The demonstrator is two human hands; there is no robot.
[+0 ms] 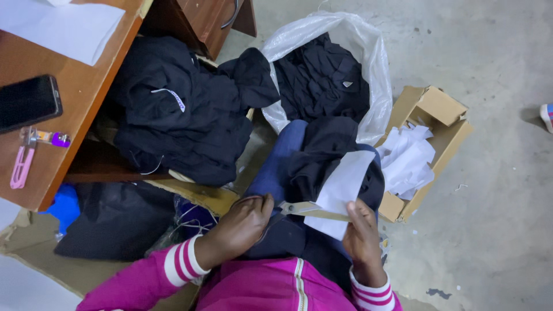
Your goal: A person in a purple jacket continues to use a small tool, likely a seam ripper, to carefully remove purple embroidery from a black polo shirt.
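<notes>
a pair of scissors (302, 209) is gripped at the handles by the left hand (242, 224), low in the middle of the frame, the fingers clenched around the loops; the blades are laid across the lower part of a white sheet of paper (341, 193), and whether they are parted cannot be told. the paper is pinched at its lower edge by the right hand (362, 236), just right of centre, its fingers closed on the sheet. both wrists are covered by pink sleeves with white stripes. under the paper, a black garment (322, 152) is draped over a knee in blue jeans (282, 158). in the upper middle, a clear plastic bag (368, 63) filled with black clothing is seen on the concrete floor (495, 190). to the right of the paper, an open cardboard box (438, 115) is filled with white paper scraps (409, 158). a heap of black clothes (178, 109) is piled left of centre, beside a wooden table (80, 98) at the upper left. on the table are laid a black phone (27, 102), a white sheet, and a small pink and purple tool (34, 151).
</notes>
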